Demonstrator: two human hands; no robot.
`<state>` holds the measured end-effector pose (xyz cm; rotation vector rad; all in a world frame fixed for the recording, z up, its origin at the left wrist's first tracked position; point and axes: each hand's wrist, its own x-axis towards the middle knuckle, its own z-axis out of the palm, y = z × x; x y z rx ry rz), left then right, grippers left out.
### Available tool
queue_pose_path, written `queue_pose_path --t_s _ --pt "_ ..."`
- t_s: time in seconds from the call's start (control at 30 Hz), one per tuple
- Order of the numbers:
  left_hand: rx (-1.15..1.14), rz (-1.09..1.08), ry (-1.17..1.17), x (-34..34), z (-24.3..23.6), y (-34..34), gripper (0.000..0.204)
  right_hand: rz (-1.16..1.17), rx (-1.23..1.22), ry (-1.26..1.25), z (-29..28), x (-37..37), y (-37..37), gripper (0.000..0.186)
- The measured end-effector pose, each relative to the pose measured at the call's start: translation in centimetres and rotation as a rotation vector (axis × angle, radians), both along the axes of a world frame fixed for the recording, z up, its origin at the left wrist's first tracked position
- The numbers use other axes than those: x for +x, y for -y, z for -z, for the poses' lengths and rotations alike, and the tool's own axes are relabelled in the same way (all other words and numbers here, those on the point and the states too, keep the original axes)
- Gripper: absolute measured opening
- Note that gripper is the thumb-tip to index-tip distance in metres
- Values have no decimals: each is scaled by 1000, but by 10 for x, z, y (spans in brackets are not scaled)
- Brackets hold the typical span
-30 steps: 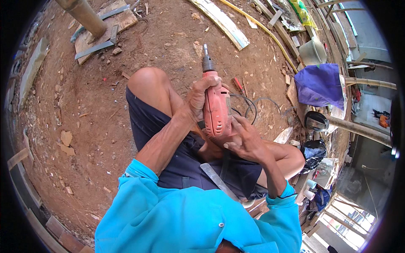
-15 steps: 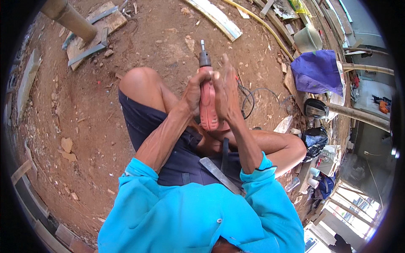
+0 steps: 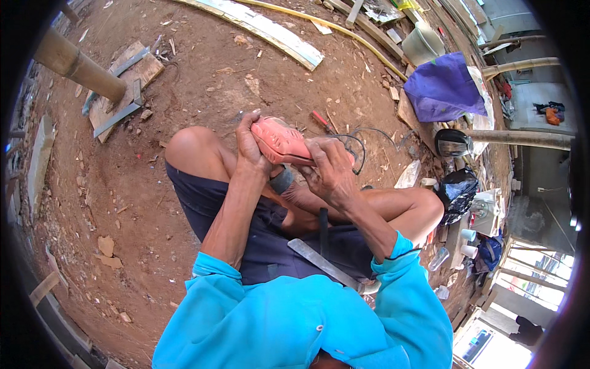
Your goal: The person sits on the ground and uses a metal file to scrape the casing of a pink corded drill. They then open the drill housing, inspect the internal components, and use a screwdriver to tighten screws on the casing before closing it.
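A left hand [image 3: 251,146] is clasping one end of a red drill [image 3: 279,138] while the right hand [image 3: 332,167] is gripping the other with bent fingers [image 3: 326,154], the drill's long axis slanting between them, right end nearer the blue shirt [image 3: 295,313], before crossed legs [image 3: 393,204]

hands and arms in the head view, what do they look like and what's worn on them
The left hand and right hand are bare, with no gloves visible. The slim forearms are uncovered up to the loose, bright turquoise-blue fabric sleeves. A thin dark line shows by the right cuff.
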<state>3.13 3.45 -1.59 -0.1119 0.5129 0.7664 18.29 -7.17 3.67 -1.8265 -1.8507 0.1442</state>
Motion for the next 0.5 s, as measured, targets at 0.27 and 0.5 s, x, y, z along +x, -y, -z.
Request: queue_pose_path --t_s 0.27,0.5 --pt "62 -55 -99 -12 -8 -4 35 -15 25 63 8 -8 13 49" --pt "78 -27 -200 -5 0 -1 46 -40 42 88 16 -6 22 50"
